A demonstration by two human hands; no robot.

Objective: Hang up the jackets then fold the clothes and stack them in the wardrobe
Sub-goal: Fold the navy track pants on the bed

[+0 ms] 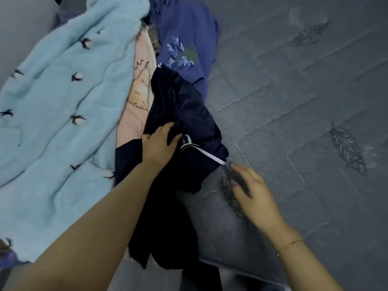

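A dark navy garment with white piping lies crumpled on the grey bed and hangs over its near edge. My left hand rests on top of it, fingers and thumb spread against the cloth. My right hand hovers just right of the garment's hem, fingers relaxed, touching or close to the bedspread. A fluffy light blue garment with small dark bird motifs lies to the left. Beside it lies a pale pink printed piece. A blue embroidered top lies behind the navy one.
The grey quilted bedspread with feather patterns stretches wide to the right of the clothes pile. The bed's near edge runs below my right hand. A grey wall shows at the far left.
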